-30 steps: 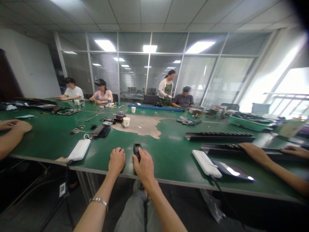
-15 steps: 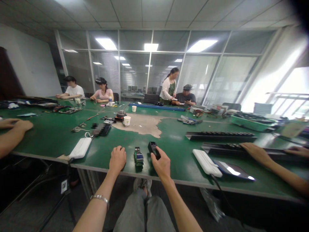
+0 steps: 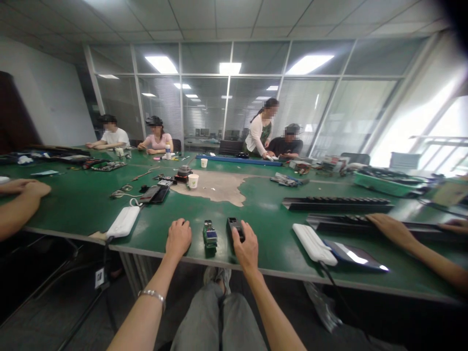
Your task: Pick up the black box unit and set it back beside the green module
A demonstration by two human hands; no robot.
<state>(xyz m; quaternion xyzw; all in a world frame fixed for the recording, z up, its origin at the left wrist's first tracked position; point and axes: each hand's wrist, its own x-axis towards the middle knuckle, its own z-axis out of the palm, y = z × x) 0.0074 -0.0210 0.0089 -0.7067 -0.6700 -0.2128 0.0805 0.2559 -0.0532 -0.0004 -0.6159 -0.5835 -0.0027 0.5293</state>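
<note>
My right hand grips a small black plastic case with openings in its upper face. Thumb and fingers lie along its sides, and it rests on or just above the green table. To its left stands a small green circuit board assembly with a dark blue screen; neither hand touches it. My left hand rests on the table left of that board, fingers curled under. Whatever may be beneath those fingers is hidden.
White power banks and a phone flank my place on the green table. Ahead is a paper cup. Co-workers' hands are at both sides, the right one on a black rail.
My right hand has shifted slightly, its fingers now further over the black case, which looks more upright in line with the board. My left hand and the board stay put.
</note>
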